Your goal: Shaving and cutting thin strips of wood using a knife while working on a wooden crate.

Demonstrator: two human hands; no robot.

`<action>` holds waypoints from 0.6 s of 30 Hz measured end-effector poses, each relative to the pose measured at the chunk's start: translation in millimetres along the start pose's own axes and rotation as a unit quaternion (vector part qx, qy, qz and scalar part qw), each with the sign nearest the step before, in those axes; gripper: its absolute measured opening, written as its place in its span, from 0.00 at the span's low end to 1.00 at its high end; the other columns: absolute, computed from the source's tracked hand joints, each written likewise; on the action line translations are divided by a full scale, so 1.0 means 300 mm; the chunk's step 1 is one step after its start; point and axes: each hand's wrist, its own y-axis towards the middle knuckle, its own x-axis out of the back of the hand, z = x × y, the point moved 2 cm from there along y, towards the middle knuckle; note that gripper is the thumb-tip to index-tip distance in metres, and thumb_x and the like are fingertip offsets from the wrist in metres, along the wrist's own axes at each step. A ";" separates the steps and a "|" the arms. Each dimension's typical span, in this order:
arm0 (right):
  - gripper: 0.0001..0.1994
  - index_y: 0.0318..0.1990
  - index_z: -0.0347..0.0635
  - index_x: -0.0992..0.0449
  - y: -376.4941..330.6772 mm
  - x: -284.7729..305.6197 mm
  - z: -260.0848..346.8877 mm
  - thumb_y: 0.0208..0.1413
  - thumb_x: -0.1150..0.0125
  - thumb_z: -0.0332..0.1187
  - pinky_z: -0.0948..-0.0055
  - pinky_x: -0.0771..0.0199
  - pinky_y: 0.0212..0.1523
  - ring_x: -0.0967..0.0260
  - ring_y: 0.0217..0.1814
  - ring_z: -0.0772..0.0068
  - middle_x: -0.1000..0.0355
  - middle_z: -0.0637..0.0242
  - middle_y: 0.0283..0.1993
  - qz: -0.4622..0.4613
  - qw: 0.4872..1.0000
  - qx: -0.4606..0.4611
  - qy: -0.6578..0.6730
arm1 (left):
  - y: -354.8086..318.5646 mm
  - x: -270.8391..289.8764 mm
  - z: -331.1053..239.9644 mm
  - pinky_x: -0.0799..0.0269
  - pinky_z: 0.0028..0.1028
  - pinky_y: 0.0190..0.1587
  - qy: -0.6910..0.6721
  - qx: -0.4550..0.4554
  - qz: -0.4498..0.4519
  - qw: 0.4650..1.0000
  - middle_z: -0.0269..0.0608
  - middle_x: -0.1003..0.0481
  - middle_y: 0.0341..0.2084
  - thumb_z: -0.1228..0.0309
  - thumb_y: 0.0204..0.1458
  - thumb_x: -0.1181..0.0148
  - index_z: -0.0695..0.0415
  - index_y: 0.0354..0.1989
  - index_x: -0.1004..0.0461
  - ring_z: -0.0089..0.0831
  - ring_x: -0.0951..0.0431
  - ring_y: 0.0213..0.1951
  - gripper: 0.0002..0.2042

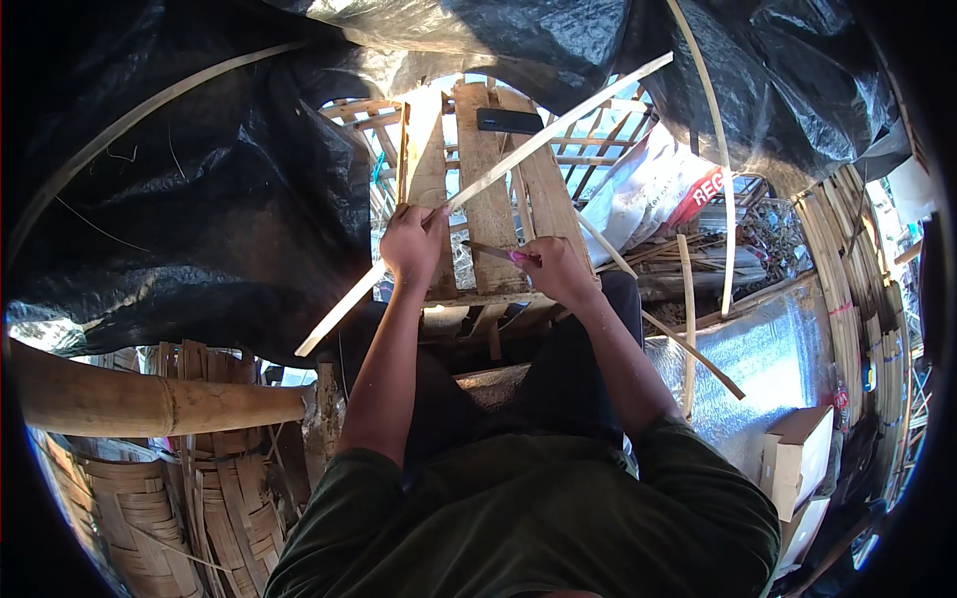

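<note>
The bamboo strip point(518, 149) is long, thin and pale, and it runs on a slant from low on the left up to the top right, crossing in front of the wooden pallet point(483, 189). A small knife point(490, 251) with a pink handle lies just under it, its blade pointing left. A dark phone point(509, 121) rests on top of the pallet. Black plastic sheet point(199, 179) hangs all around, a thick bamboo pole point(150, 404) lies at the left, and woven bamboo mats point(150, 508) sit below it (more thin strips lean at the right). The left hand point(412, 244) is closed around the strip, arm stretched forward. The right hand point(553, 269) is closed around the knife handle, just beside the left
</note>
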 end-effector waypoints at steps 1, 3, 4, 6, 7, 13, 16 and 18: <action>0.07 0.35 0.36 0.18 0.025 0.002 -0.025 0.54 0.36 0.30 0.57 0.28 0.39 0.25 0.36 0.47 0.23 0.48 0.33 -0.013 0.999 0.029 -0.002 | 0.001 0.002 0.001 0.31 0.37 0.26 -0.004 0.009 0.006 1.000 0.35 0.26 0.22 0.53 0.48 0.31 0.53 0.21 0.23 0.39 0.23 0.25 0.17; 0.08 0.34 0.38 0.18 0.088 0.033 -0.099 0.53 0.36 0.33 0.56 0.26 0.40 0.24 0.36 0.47 0.23 0.49 0.33 -0.066 0.996 0.051 -0.020 | 0.003 0.008 -0.001 0.31 0.37 0.26 -0.012 0.008 -0.002 1.000 0.35 0.26 0.22 0.53 0.48 0.31 0.53 0.21 0.23 0.39 0.24 0.25 0.17; 0.08 0.33 0.39 0.17 0.125 0.059 -0.146 0.52 0.36 0.34 0.56 0.25 0.41 0.24 0.36 0.47 0.23 0.49 0.33 -0.094 0.994 0.043 -0.030 | 0.003 0.007 0.000 0.31 0.36 0.26 -0.025 0.027 0.017 0.999 0.35 0.26 0.21 0.53 0.47 0.31 0.53 0.21 0.24 0.39 0.24 0.25 0.17; 0.09 0.32 0.42 0.17 0.200 0.144 -0.251 0.52 0.36 0.37 0.55 0.24 0.41 0.23 0.36 0.47 0.22 0.51 0.32 -0.155 0.983 -0.066 -0.078 | 0.003 0.008 0.000 0.29 0.35 0.28 -0.002 0.031 0.018 0.999 0.35 0.23 0.23 0.51 0.49 0.33 0.53 0.24 0.21 0.37 0.22 0.26 0.18; 0.09 0.34 0.43 0.16 0.225 0.194 -0.290 0.51 0.34 0.38 0.59 0.24 0.39 0.22 0.35 0.53 0.22 0.52 0.32 -0.185 0.971 -0.080 -0.128 | 0.002 0.006 0.001 0.29 0.35 0.28 0.003 0.034 0.025 0.999 0.35 0.23 0.22 0.50 0.49 0.33 0.53 0.24 0.21 0.37 0.22 0.26 0.18; 0.06 0.34 0.42 0.16 0.231 0.236 -0.299 0.51 0.33 0.33 0.63 0.24 0.37 0.21 0.34 0.59 0.21 0.55 0.32 -0.223 0.963 -0.100 -0.113 | 0.010 -0.010 0.001 0.31 0.36 0.25 -0.027 -0.006 -0.004 1.000 0.34 0.26 0.22 0.53 0.47 0.31 0.53 0.21 0.24 0.38 0.24 0.25 0.16; 0.05 0.34 0.42 0.15 0.199 0.175 -0.256 0.51 0.34 0.30 0.64 0.24 0.37 0.21 0.35 0.59 0.20 0.55 0.32 -0.155 0.986 -0.033 -0.047 | 0.013 -0.014 0.004 0.31 0.35 0.25 -0.027 -0.017 -0.012 0.999 0.34 0.26 0.22 0.53 0.47 0.31 0.52 0.22 0.24 0.37 0.23 0.25 0.16; 0.04 0.34 0.42 0.15 0.198 0.168 -0.262 0.51 0.34 0.28 0.64 0.24 0.38 0.21 0.35 0.59 0.20 0.56 0.33 -0.101 0.993 -0.025 -0.048 | 0.013 -0.016 0.004 0.31 0.35 0.25 -0.016 -0.013 -0.008 1.000 0.33 0.26 0.22 0.53 0.47 0.31 0.52 0.22 0.23 0.37 0.23 0.25 0.16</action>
